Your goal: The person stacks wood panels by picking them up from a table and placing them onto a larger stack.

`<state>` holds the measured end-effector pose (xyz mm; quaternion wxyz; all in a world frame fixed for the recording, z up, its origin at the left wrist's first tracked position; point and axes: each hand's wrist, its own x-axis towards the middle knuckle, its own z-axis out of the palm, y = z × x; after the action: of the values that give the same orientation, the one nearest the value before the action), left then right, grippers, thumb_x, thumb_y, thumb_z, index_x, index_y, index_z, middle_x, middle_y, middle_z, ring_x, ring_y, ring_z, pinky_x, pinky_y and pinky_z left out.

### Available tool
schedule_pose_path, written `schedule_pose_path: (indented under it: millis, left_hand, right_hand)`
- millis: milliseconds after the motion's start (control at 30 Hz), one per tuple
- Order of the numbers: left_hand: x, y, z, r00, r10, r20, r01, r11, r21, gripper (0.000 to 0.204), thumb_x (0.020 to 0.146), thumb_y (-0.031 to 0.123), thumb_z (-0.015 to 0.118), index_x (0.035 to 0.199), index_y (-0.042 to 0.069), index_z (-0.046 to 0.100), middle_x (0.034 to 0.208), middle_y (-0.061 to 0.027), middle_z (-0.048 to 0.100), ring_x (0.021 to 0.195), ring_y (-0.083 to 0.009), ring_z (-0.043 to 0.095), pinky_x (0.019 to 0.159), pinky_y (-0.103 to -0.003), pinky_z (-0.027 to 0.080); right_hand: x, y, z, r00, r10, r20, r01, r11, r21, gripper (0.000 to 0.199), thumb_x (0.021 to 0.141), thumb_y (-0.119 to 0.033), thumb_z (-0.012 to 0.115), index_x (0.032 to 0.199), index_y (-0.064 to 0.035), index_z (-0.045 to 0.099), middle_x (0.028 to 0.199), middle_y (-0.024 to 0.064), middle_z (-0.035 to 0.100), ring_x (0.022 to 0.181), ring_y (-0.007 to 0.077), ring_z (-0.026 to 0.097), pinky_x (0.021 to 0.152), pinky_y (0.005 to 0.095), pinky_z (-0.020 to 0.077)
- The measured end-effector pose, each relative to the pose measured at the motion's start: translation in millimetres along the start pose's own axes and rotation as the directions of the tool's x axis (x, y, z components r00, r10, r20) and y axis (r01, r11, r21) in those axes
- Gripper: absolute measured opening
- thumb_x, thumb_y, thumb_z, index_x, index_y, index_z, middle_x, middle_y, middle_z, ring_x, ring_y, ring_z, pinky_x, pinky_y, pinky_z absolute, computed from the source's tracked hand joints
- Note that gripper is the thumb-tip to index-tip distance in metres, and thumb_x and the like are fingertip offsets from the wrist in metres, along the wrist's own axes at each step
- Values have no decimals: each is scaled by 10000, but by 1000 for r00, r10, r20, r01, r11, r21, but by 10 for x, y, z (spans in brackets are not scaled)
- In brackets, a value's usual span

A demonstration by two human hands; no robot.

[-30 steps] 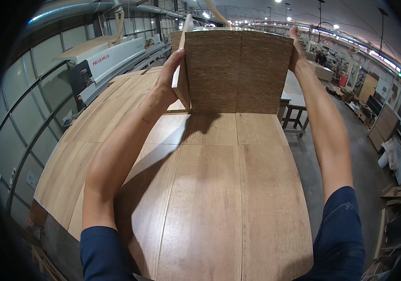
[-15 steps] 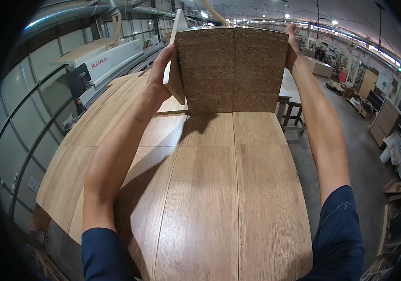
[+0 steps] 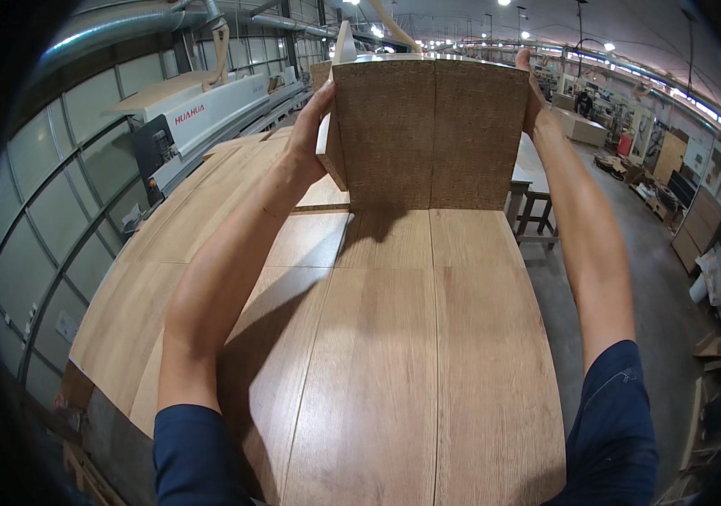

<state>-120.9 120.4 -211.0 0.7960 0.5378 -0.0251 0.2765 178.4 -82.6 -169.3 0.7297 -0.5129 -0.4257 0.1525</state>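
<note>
In front of me, two side-by-side stacks of particleboard panels (image 3: 434,135) stand with their brown cut ends facing me. My left hand (image 3: 308,126) closes on a narrow pale-edged board (image 3: 332,152), which stands upright along the stacks' left side. My right hand (image 3: 536,97) lies along the right side of the stacks with its thumb stretched up; its other fingers are mostly hidden behind the edge. Below the stacks spread wood-grain panels (image 3: 377,346), laid edge to edge.
A white machine (image 3: 200,110) stands along the left wall. Behind the stacks on the right is a table with dark legs (image 3: 536,207). Boards (image 3: 702,228) lean at the far right, and a red object (image 3: 625,144) stands farther back.
The upright board has swung closer against the left side of the stacks, with my left hand on it. The view has shifted slightly; my right hand keeps its place at the right side.
</note>
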Motion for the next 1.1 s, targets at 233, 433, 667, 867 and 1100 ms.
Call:
schedule_pose_path:
  millis: [233,433,667,867,1100]
  left_hand:
    - [97,59,-196,998,48,43,-48,999,-16,546,907,497,630,1280,104,563,1183,-134,616,1096,-262,601,925,-441,526]
    - [-3,145,-226,979,191,64,-201,945,256,619,868,461,668,1340,116,465,1234,-129,488,1147,-239,522,913,-401,519]
    - [290,-36,-610,938,40,344,-108,978,181,684,833,237,709,1437,122,410,1222,-45,579,1091,-164,561,958,-360,474]
    - [276,260,-1035,981,-26,190,-74,864,498,357,833,66,643,1182,8,590,1035,-72,657,871,-166,648,757,-349,556]
    - [407,376,-1455,951,149,-271,19,847,532,386,757,-103,494,1128,-49,582,1064,-104,648,934,-227,661,811,-305,551]
  right_hand:
    - [-136,-78,151,996,-49,-70,57,992,113,1127,789,-913,289,1442,3,365,1302,188,518,1196,320,502,994,464,452]
    - [-325,-165,229,995,-3,-104,12,996,84,1118,811,-900,217,1395,29,432,1375,257,478,1259,342,496,1019,469,455]
    - [-478,-166,339,991,-63,-118,75,992,98,1037,870,-843,210,1390,22,444,1402,271,458,1291,357,476,1055,467,435]
    - [-311,-26,156,998,-47,-41,51,993,109,977,872,-839,241,1342,-23,503,1310,223,531,1199,336,532,993,469,476]
    - [-330,-129,235,989,-12,-149,26,996,91,1009,843,-868,268,1305,-14,542,1282,204,563,1171,324,544,987,463,462]
